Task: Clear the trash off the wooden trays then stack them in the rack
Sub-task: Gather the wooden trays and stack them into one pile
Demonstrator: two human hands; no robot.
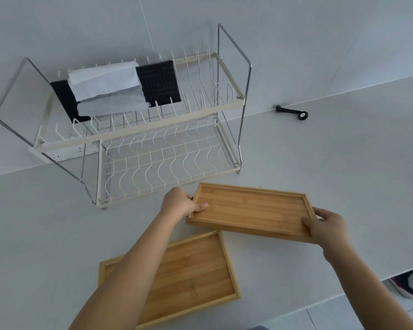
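Left hand and right hand both closed on the short ends of 1 bare wooden tray, held above the counter just in front of the rack. 2nd tray flat on the counter, also clear. Risks: snagging the lower tier's wires if tilted poorly; tipping over if not seated between them.

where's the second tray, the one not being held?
Head view, bottom centre: the second tray lies flat on the counter, partly under the left forearm, just below the held tray.
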